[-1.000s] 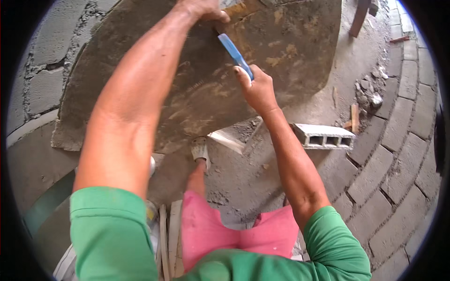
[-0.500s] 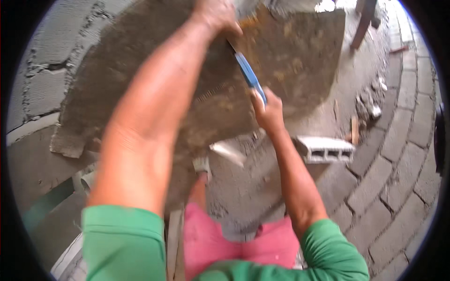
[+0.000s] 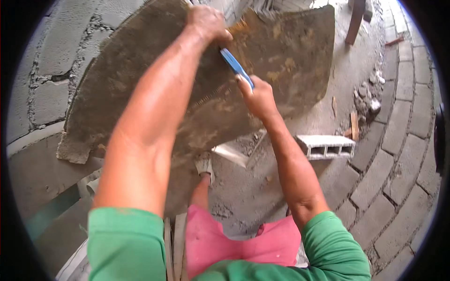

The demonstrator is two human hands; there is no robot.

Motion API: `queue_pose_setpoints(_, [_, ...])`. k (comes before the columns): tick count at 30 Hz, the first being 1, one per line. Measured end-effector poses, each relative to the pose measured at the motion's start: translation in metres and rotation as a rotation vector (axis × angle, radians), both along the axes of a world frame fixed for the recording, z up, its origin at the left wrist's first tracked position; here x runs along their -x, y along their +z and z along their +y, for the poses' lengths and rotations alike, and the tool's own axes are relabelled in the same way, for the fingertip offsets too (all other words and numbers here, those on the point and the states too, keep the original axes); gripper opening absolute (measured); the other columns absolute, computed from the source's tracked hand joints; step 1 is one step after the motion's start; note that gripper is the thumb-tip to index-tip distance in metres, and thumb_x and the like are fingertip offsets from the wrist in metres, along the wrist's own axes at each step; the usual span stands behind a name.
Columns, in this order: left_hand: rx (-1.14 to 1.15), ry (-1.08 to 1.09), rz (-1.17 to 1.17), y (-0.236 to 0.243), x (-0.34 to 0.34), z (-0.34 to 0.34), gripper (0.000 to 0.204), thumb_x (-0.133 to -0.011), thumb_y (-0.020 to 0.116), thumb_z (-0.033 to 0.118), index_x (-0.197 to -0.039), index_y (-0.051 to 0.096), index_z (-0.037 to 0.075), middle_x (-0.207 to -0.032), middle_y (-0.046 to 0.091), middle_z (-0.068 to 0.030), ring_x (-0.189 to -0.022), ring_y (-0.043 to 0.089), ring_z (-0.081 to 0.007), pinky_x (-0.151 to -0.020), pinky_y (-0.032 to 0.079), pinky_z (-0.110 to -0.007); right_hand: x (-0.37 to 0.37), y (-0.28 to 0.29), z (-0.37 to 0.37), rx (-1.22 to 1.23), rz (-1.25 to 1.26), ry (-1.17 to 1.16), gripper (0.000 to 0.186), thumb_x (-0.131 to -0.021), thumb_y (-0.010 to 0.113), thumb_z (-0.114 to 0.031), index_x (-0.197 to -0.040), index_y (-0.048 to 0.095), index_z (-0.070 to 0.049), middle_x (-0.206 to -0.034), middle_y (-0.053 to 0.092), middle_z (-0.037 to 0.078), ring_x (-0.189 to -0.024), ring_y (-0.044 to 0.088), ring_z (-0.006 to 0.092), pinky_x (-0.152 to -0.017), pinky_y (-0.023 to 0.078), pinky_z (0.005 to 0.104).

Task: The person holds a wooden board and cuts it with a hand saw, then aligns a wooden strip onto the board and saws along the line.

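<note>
Gripping the blue-handled saw (image 3: 236,68), the right hand (image 3: 257,96) has its fingers curled around it; the left hand (image 3: 206,21) clamps the grey slab (image 3: 140,93) top edge; blade mostly hidden.

It was an outdoor building site: a raw block wall (image 3: 42,79) stood left of a hollow concrete block (image 3: 326,146), rubble (image 3: 368,96) beyond it.

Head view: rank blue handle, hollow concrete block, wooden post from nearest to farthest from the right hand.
1. blue handle: in the grip of the right hand, running up-left from it.
2. hollow concrete block: on the ground, below and right of that hand.
3. wooden post: at the top right, beyond the board's far edge.
</note>
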State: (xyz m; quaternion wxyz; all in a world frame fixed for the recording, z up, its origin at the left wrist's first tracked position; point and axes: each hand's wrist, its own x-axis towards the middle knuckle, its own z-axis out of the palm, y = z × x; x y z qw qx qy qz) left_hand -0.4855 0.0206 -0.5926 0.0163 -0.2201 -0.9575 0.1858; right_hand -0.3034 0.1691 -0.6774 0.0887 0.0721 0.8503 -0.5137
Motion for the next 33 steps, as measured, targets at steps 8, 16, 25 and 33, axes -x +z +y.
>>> queue_pose_setpoints(8, [-0.069,0.0,-0.192,0.008,-0.012,-0.019,0.068,-0.072,0.075,0.071,-0.083,0.082,0.005,-0.081,0.077,-0.0183,-0.077,0.076,-0.033,-0.072,0.059,-0.044,-0.158,0.089,0.056,-0.018,-0.152,-0.004,0.043,-0.096,0.07,-0.043,-0.086,0.061,-0.002,-0.071,0.063,0.025,-0.07,0.068,0.0429,-0.064,0.051,0.0474])
queue_pose_setpoints(16, [-0.099,-0.044,-0.026,0.009,-0.007,0.007,0.059,-0.073,0.08,0.063,-0.081,0.081,0.004,-0.08,0.076,-0.0185,-0.075,0.076,-0.0319,-0.068,0.059,-0.044,-0.028,0.033,0.02,0.039,-0.121,-0.048,0.054,-0.098,0.064,-0.055,-0.09,0.067,-0.002,-0.08,0.07,0.022,-0.074,0.071,0.0412,-0.069,0.054,0.0491])
queue_pose_setpoints(25, [0.089,-0.063,-0.051,0.009,0.003,-0.027,0.064,-0.079,0.073,0.068,-0.078,0.075,0.004,-0.078,0.074,-0.0193,-0.071,0.073,-0.0383,-0.066,0.056,-0.051,-0.036,0.021,0.018,0.058,0.017,-0.043,0.062,-0.093,0.062,-0.063,-0.116,0.068,-0.006,-0.113,0.065,0.021,-0.112,0.061,0.0387,-0.095,0.048,0.0501])
queue_pose_setpoints(33, [-0.063,0.057,-0.126,0.047,-0.008,0.002,0.075,-0.078,0.076,0.067,-0.119,0.07,0.004,-0.105,0.073,-0.0204,-0.102,0.07,-0.0376,-0.088,0.053,-0.048,-0.387,-0.016,0.289,-0.227,-0.782,-0.3,0.065,-0.099,0.053,-0.061,-0.138,0.065,-0.011,-0.142,0.062,0.018,-0.133,0.057,0.0365,-0.111,0.043,0.0435])
